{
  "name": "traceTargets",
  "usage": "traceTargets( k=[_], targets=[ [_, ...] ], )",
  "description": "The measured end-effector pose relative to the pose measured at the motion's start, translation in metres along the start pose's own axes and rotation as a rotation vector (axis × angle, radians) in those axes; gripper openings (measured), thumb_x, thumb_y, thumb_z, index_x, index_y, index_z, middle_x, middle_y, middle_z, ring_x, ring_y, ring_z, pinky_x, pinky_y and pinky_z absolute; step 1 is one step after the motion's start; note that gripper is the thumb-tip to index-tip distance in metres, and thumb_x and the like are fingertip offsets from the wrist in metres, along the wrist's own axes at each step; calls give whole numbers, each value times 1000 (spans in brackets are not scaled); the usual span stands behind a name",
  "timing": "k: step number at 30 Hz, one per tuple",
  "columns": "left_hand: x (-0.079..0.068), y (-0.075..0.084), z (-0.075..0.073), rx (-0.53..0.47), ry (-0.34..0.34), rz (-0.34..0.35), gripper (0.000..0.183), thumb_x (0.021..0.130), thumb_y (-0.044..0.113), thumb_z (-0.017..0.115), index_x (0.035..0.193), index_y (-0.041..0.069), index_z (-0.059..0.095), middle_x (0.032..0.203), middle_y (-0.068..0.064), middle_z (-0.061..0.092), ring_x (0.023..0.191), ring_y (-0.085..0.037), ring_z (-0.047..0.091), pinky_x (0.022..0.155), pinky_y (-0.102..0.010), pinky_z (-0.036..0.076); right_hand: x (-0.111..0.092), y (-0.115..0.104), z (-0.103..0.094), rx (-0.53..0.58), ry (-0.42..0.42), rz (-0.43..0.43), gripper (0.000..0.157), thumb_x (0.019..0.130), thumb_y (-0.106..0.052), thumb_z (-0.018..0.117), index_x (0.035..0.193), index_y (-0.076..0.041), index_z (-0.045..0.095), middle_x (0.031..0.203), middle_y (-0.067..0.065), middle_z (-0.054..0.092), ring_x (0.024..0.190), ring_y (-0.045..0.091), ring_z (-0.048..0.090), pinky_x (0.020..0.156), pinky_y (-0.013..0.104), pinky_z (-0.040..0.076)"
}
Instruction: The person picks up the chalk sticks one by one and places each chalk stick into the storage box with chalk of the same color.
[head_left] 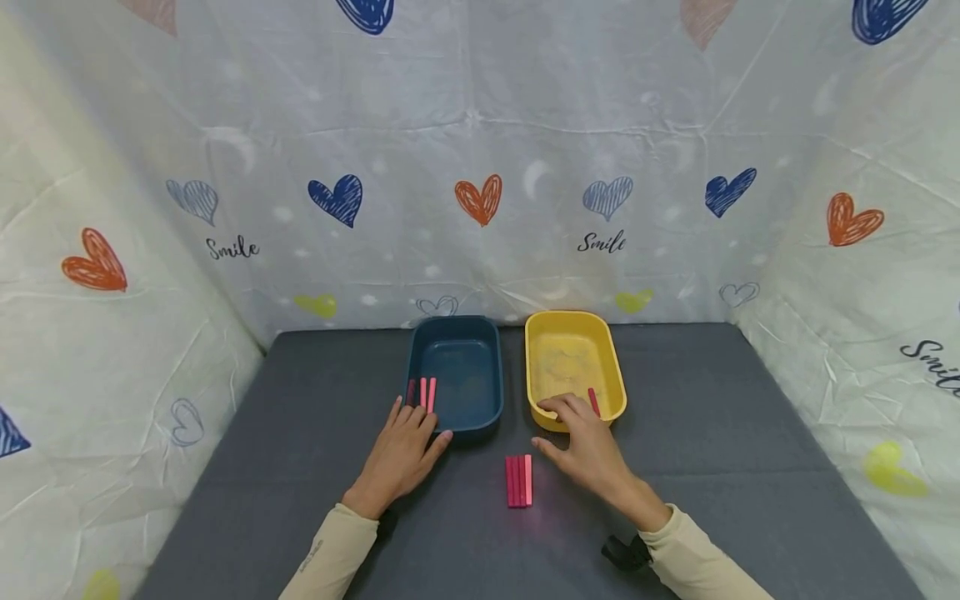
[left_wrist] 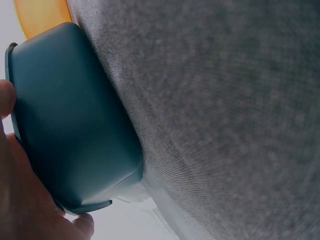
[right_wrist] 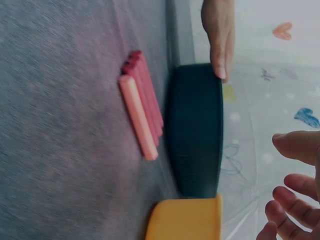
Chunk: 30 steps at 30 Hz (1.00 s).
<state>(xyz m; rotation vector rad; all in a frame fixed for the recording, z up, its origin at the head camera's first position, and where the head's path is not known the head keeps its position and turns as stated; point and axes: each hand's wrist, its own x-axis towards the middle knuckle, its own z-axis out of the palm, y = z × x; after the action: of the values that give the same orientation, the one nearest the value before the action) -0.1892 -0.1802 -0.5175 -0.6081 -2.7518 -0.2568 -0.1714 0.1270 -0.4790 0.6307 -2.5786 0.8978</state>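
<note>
My left hand [head_left: 401, 454] rests over the near-left rim of the dark blue tub [head_left: 491, 400], fingers reaching in over the edge. Inside, by those fingers, lie two pink sticks [head_left: 423, 392] and a dark maroon stick [head_left: 411, 390]. The left fingertips are partly hidden by the tub. Above the near rim of the yellow tub [head_left: 618, 392] is my right hand [head_left: 588, 450], thumb apart from its bent fingers and nothing between them. A dark red stick [head_left: 593, 402] lies in that tub. Between the hands, a row of several crayon-like sticks [right_wrist: 145, 95], crimson and light pink, lies on the table.
Both tubs stand side by side at the back of the grey cloth-covered table [head_left: 330, 375], a narrow gap between them. A white curtain [head_left: 420, 150] printed with hearts hangs behind and along both sides. A black strap-like device [head_left: 626, 552] sits at the right wrist.
</note>
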Motion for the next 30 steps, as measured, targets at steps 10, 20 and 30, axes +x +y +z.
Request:
traceTargets(
  k=[10, 20, 30],
  targets=[
    [0, 0, 0, 3, 2, 2, 32, 100, 42, 52, 101, 10, 60, 102, -10, 62, 109, -30, 57, 116, -60, 29, -17, 2, 9, 33, -95, 53, 52, 75, -25, 86, 122, -13, 66, 114, -1, 64, 101, 16, 61, 90, 37, 54],
    [-1, 0, 1, 11, 0, 1, 32, 100, 42, 52, 98, 12, 59, 101, -9, 62, 109, -29, 57, 116, -59, 28, -29, 6, 21, 76, -137, 43, 51, 75, -24, 86, 121, -12, 65, 113, -1, 64, 99, 14, 61, 87, 36, 54],
    [0, -1, 1, 8, -1, 1, 32, 100, 42, 53, 98, 11, 59, 100, -9, 61, 108, -29, 57, 116, -59, 29, -36, 13, 30, 76, -258, 51, 57, 76, -29, 85, 125, -12, 62, 116, 0, 61, 107, 15, 58, 93, 42, 50]
  ],
)
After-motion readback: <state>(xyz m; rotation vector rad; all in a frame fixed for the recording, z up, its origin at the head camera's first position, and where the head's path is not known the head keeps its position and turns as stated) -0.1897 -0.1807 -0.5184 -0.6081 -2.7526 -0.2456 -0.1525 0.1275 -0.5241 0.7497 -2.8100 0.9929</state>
